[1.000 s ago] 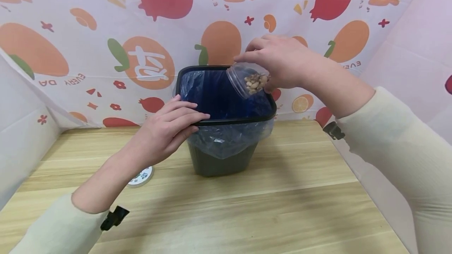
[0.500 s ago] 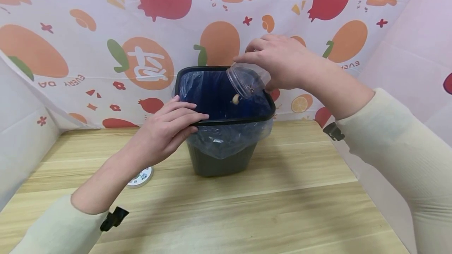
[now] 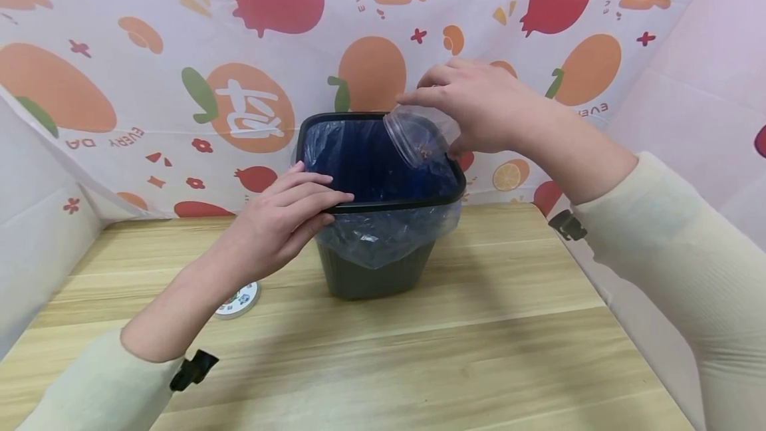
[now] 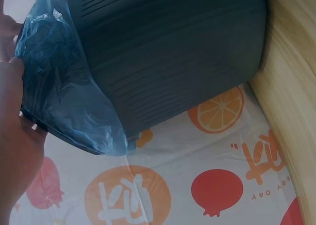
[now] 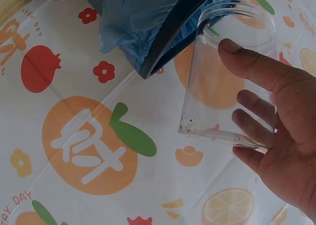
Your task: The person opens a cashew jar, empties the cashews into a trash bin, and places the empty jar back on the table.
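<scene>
A dark bin (image 3: 371,271) lined with a blue bag (image 3: 383,171) stands on the wooden table (image 3: 479,351). My left hand (image 3: 281,218) rests on its near-left rim, fingers laid straight over the edge; the left wrist view shows the bin's ribbed side (image 4: 173,57) and bag overhang (image 4: 69,101). My right hand (image 3: 473,108) grips a clear plastic jar (image 3: 415,137) tilted mouth-down over the bin's far-right corner. The right wrist view shows the jar (image 5: 227,76) almost empty, only crumbs at its bottom, thumb and fingers (image 5: 256,69) curled round it.
A round printed lid (image 3: 239,299) lies on the table left of the bin, partly hidden by my left forearm. A fruit-patterned cloth (image 3: 179,52) hangs behind and at both sides. Bare wood stretches in front of the bin.
The jar held nuts a second ago; they poured out into the bin and the jar now looks empty. Both hands have stayed in place.
</scene>
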The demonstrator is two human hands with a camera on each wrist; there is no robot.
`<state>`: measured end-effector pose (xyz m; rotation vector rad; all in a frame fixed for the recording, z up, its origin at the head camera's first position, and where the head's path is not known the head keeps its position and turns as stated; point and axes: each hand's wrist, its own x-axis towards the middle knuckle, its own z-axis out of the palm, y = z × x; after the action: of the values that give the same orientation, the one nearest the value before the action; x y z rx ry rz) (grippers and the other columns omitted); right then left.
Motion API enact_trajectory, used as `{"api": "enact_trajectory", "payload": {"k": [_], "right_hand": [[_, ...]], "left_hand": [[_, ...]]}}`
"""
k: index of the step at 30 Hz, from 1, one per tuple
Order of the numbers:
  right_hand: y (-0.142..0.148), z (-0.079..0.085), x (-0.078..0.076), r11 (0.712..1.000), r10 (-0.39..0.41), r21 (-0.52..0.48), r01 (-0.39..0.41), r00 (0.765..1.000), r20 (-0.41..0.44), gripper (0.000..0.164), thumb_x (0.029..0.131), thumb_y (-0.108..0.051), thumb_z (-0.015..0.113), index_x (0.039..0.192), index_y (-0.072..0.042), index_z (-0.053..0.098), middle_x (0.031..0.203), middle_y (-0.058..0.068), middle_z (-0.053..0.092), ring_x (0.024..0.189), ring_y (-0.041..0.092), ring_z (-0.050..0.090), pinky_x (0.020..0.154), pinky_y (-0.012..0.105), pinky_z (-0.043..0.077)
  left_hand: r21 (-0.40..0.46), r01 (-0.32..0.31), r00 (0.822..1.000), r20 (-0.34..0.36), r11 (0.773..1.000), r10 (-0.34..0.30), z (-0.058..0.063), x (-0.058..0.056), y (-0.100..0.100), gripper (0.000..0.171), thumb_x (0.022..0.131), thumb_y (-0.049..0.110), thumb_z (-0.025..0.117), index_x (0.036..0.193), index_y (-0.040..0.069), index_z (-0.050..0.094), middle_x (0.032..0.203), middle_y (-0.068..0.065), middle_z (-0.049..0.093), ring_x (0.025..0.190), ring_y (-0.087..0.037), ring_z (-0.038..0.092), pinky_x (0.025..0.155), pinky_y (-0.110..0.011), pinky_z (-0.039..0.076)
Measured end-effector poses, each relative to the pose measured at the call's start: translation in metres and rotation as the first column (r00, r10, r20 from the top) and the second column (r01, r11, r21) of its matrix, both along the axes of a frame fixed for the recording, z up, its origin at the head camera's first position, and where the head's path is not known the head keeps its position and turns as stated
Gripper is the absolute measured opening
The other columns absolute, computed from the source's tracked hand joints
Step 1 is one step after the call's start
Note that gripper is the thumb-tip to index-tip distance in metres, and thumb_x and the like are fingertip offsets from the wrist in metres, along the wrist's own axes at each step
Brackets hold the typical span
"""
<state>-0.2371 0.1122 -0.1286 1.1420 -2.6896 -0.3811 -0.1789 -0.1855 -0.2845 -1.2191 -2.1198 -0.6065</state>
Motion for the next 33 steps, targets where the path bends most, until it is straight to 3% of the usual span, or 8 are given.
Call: {"api": "enact_trajectory", "payload": {"k": [14, 22, 25, 28, 33], "right_hand": [[0.028, -0.011, -0.005, 0.980, -0.028, -0.196, 0.046, 0.995, 0.095, 0.094, 0.073, -0.027, 0.090, 0.153, -0.028, 0.041, 0.141, 0.008, 0.051, 0.126, 0.029, 0.047, 0.098, 0.053, 0.049], [0.050, -0.022, -0.004, 0.928, -0.038, -0.360, 0.090, 0.988, 0.148, 0.096, 0.074, -0.037, 0.089, 0.154, -0.033, 0.038, 0.139, 0.005, 0.053, 0.121, 0.025, 0.050, 0.100, 0.053, 0.046], [0.057, -0.029, -0.005, 0.894, -0.017, -0.438, 0.090, 0.986, 0.168, 0.097, 0.072, -0.041, 0.089, 0.154, -0.031, 0.038, 0.136, 0.003, 0.055, 0.123, 0.023, 0.051, 0.102, 0.052, 0.044], [0.064, -0.035, -0.005, 0.840, 0.007, -0.530, 0.112, 0.976, 0.218, 0.097, 0.072, -0.044, 0.089, 0.154, -0.029, 0.039, 0.138, 0.000, 0.055, 0.127, 0.022, 0.051, 0.106, 0.051, 0.042], [0.075, -0.048, -0.004, 0.691, 0.026, -0.683, 0.237, 0.936, 0.351, 0.098, 0.073, -0.039, 0.090, 0.154, -0.032, 0.035, 0.140, 0.000, 0.054, 0.129, 0.022, 0.050, 0.111, 0.051, 0.040]], "left_hand": [[0.015, 0.004, 1.000, -0.007, 1.000, -0.004, -0.001, 0.003, 0.002, 0.037, 0.090, 0.007, 0.070, 0.126, 0.014, 0.069, 0.121, 0.000, 0.070, 0.124, -0.026, 0.057, 0.118, -0.057, 0.028], [0.013, -0.002, 1.000, -0.004, 1.000, 0.002, -0.001, 0.003, 0.003, 0.031, 0.095, 0.013, 0.066, 0.126, 0.014, 0.069, 0.121, 0.000, 0.069, 0.124, -0.026, 0.057, 0.117, -0.058, 0.028], [0.022, 0.003, 1.000, -0.009, 1.000, -0.003, -0.001, 0.004, 0.003, 0.028, 0.099, 0.018, 0.062, 0.126, 0.013, 0.069, 0.121, 0.000, 0.070, 0.123, -0.027, 0.057, 0.117, -0.059, 0.029], [0.029, 0.005, 1.000, -0.014, 1.000, -0.004, -0.001, 0.005, 0.003, 0.029, 0.103, 0.026, 0.056, 0.125, 0.013, 0.069, 0.120, -0.001, 0.070, 0.122, -0.027, 0.058, 0.117, -0.059, 0.029], [0.028, 0.004, 1.000, -0.012, 1.000, -0.004, 0.000, 0.006, 0.004, 0.031, 0.104, 0.029, 0.053, 0.126, 0.014, 0.069, 0.121, 0.000, 0.069, 0.123, -0.026, 0.058, 0.117, -0.058, 0.029]]}}
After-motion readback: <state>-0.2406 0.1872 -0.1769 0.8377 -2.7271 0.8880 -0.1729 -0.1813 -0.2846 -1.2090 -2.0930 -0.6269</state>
